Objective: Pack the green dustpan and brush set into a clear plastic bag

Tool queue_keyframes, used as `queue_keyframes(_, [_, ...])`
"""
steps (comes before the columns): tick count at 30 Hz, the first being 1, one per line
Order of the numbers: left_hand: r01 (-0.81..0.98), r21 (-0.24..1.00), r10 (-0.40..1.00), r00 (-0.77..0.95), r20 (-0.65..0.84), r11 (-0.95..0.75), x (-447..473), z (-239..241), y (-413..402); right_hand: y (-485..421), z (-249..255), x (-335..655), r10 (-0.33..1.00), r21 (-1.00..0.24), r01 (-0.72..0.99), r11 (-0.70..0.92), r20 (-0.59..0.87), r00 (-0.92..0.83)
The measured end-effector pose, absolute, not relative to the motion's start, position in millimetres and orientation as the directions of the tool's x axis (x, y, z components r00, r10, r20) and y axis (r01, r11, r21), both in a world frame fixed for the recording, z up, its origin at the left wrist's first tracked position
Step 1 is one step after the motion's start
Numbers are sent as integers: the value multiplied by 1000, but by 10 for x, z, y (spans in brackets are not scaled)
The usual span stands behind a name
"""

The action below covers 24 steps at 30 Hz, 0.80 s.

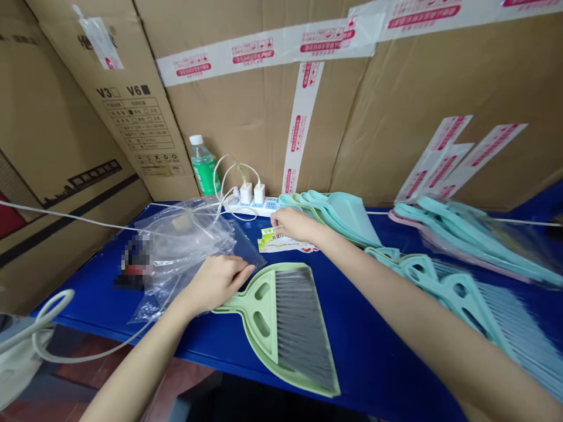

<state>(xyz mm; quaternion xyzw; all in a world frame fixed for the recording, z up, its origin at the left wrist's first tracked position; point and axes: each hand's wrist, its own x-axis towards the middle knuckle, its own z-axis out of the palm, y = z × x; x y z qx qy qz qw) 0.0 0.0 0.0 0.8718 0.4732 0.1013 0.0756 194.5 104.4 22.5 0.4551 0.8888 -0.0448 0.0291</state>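
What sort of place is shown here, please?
Probably a small packing or storage area: taped cartons stand behind the table, with dustpans and clear plastic bags on it.

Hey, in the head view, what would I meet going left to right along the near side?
White cable loop, left hand, light green dustpan-and-brush set, light blue brushes.

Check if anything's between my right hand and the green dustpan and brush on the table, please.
Only the printed cards: they lie low on the blue table, beneath your right hand and on its side toward the green dustpan and brush. Nothing else visible stands between them.
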Motion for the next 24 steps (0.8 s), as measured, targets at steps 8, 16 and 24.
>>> queue_keyframes(8, [772,334,813,581,-29,-540,4,33,-17,669,416,2069,756,-180,736,653,218,-617])
queue_keyframes(16, [753,364,800,599,-33,-549,-3,4,2,216,262,2362,764,-612,484,626,358,-537])
queue_keyframes(24, [731,375,776,630,-46,-570,19,18,8,-20,-215,2591,866,-954,224,199,64,-497])
